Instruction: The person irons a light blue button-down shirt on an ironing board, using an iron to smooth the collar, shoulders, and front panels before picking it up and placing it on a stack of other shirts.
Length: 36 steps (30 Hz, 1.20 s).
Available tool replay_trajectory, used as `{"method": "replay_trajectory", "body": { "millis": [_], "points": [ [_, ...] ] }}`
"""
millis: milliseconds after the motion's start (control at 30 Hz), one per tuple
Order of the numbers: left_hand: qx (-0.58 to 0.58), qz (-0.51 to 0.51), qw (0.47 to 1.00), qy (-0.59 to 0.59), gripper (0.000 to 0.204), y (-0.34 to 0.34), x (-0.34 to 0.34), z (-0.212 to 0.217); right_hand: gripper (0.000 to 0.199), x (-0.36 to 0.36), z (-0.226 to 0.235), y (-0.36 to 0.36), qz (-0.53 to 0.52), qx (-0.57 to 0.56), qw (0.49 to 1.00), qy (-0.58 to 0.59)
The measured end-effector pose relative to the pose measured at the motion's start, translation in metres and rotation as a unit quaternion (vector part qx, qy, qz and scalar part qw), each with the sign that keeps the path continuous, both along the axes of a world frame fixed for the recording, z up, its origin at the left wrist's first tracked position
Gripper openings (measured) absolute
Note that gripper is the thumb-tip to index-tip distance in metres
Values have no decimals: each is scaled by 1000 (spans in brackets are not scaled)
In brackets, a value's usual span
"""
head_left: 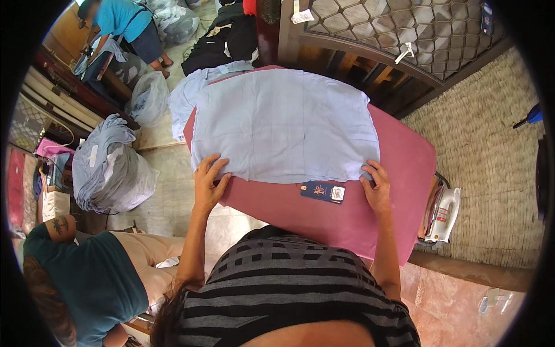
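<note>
Pink bd [324, 224]: 2 hands [207, 181] [377, 188] on 1 blue cloth [286, 127]

Bright, diffuse light; faint shadows mark creases in the pale blue cloth [283, 127], highlights glint on a translucent plastic bag [149, 99], and fisheye distortion stretches the person in a dark green shirt [87, 280] near the black, rounded rim

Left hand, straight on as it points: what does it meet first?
The light-blue cloth, at its near left corner; the left hand appears to touch it there, though exact depth is unclear.
</note>
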<state>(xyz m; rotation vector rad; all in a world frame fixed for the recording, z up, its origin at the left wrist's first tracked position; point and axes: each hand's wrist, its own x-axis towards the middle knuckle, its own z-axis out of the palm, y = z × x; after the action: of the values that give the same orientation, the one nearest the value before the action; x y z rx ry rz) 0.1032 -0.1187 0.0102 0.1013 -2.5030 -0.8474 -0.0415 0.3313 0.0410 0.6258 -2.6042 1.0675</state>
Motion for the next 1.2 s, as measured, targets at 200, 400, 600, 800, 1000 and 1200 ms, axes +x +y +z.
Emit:
{"method": "replay_trajectory", "body": {
  "millis": [200, 400, 600, 800, 1000, 1200],
  "points": [
    [-72, -12, 997, 16, 47, -1, -8, 7, 12, -13, -13, 8, -20, -31, 999, -14],
    [-151, -13, 988, 25, 46, 13, -5, 27, 10, -32, -23, 22, -130, -195, 961, -148],
    [-95, -101, 990, 32, 37, 39, -32, 25, 18, -46, 20, -14, -61, -156, 986, -8],
    [-60, -106, 992, 29, 15, 27, -46, 5, 17, -60, 106, -35, 7, -28, 998, 50],
    [-14, -88, 996, -6, 18, 37, -52, 28, 15, -73, 135, -55, 17, 26, 990, 141],
    [-58, -108, 992, 28, 16, 37, -51, 18, 16, -99, 136, -40, 64, 2, 993, 95]
  ]
}}
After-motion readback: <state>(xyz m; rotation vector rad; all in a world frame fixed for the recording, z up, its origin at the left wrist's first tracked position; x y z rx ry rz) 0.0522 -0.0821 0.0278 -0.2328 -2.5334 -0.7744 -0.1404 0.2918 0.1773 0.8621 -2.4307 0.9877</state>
